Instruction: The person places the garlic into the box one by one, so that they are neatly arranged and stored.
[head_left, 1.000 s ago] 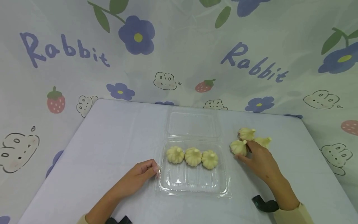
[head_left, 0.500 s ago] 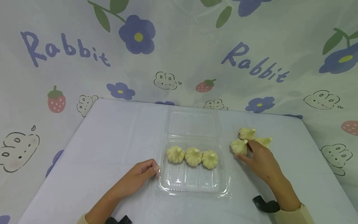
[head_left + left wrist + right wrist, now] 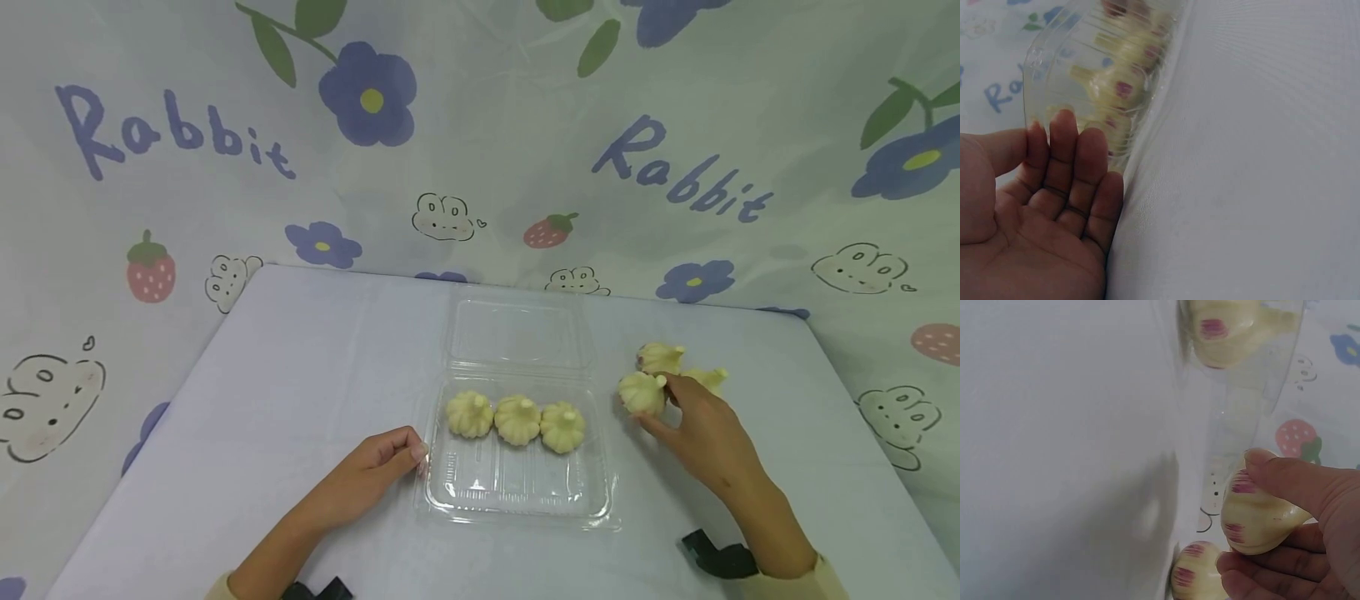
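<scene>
My left hand [image 3: 375, 467] pinches the left rim of a clear plastic clamshell box [image 3: 517, 487] between thumb and forefinger; the left wrist view shows the other fingers [image 3: 1091, 153] extended along its side. Three garlic bulbs stand in a row in the box's tray, the left bulb [image 3: 470, 415], the middle bulb [image 3: 517, 420] and the right bulb [image 3: 562, 427]. To the right of the box, my right hand [image 3: 705, 433] grips another garlic bulb [image 3: 1260, 512] between thumb and fingers. In the right wrist view this cream bulb with purple streaks is off the white cloth.
Two more garlic bulbs lie just behind my right hand, one at the back [image 3: 661, 357] and one partly hidden [image 3: 707, 380]. The box's lid [image 3: 521, 333] lies folded back, away from me. A patterned curtain [image 3: 480, 150] rises behind the white-covered table [image 3: 300, 375].
The garlic bulb in my right hand has risen slightly, and the right wrist has shifted a little toward the lower right. My left hand and the box have stayed put.
</scene>
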The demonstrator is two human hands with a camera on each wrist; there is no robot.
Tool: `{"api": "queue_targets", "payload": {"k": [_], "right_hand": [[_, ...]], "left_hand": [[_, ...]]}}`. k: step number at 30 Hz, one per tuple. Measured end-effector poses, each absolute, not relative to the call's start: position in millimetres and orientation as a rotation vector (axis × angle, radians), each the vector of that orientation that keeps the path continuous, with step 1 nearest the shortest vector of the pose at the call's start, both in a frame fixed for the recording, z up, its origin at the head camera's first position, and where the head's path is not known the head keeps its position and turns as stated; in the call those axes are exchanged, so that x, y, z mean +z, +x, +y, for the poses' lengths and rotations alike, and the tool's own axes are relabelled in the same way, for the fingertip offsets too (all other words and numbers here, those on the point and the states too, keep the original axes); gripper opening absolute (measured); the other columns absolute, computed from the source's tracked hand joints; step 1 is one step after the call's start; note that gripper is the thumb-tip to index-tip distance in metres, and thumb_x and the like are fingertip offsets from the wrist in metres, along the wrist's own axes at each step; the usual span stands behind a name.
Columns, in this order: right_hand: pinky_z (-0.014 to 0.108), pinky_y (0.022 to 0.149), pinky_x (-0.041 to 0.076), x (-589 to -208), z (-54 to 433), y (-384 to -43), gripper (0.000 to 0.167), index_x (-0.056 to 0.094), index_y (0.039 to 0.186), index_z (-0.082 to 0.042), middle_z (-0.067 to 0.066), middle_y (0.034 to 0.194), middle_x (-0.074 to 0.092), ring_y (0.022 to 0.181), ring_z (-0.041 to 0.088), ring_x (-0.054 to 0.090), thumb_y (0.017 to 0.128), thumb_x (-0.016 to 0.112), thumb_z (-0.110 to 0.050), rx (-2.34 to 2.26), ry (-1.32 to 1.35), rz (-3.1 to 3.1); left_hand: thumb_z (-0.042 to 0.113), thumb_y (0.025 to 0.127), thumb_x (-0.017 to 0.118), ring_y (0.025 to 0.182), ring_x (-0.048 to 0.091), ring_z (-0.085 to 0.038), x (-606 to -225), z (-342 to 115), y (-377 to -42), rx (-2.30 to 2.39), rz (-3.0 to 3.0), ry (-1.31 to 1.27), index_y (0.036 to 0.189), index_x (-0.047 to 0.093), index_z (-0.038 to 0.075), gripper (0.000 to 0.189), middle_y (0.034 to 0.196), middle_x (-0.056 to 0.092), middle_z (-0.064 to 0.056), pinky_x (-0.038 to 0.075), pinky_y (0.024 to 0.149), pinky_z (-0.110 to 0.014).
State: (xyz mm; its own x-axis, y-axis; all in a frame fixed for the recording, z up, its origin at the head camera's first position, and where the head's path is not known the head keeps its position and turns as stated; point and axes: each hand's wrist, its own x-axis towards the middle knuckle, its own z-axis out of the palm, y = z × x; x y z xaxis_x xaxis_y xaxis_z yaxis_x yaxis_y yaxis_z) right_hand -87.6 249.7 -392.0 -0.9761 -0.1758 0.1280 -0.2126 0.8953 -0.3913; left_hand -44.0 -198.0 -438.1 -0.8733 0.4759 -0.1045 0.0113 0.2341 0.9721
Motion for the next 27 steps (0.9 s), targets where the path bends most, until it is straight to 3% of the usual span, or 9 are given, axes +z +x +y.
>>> {"api": "queue_targets", "payload": {"k": [20,27], "right_hand": [[0.057,0.085,0.053,-372.6,235.5,-73.6,0.061,0.062,0.131,0.000,0.017,0.115,0.069,0.104,0.036,0.067,0.082,0.091,-0.022,0.591,0.467,-2.848],[0.059,0.087,0.052,-365.5,228.7,-68.2,0.067,0.061,0.136,-0.002,0.017,0.121,0.069,0.108,0.037,0.067,0.082,0.092,-0.025,0.587,0.495,-2.843]], "left_hand": [[0.029,0.112,0.052,0.098,0.054,-0.025,-438.6,-198.4,-43.2,1.675,2.136,0.414,0.097,0.065,0.012,0.025,0.096,0.063,-0.008,0.042,0.085,-0.027],[0.029,0.112,0.052,0.098,0.054,-0.025,-439.0,-198.3,-43.7,1.670,2.140,0.420,0.097,0.065,0.012,0.025,0.096,0.063,-0.008,0.042,0.086,-0.027]]}}
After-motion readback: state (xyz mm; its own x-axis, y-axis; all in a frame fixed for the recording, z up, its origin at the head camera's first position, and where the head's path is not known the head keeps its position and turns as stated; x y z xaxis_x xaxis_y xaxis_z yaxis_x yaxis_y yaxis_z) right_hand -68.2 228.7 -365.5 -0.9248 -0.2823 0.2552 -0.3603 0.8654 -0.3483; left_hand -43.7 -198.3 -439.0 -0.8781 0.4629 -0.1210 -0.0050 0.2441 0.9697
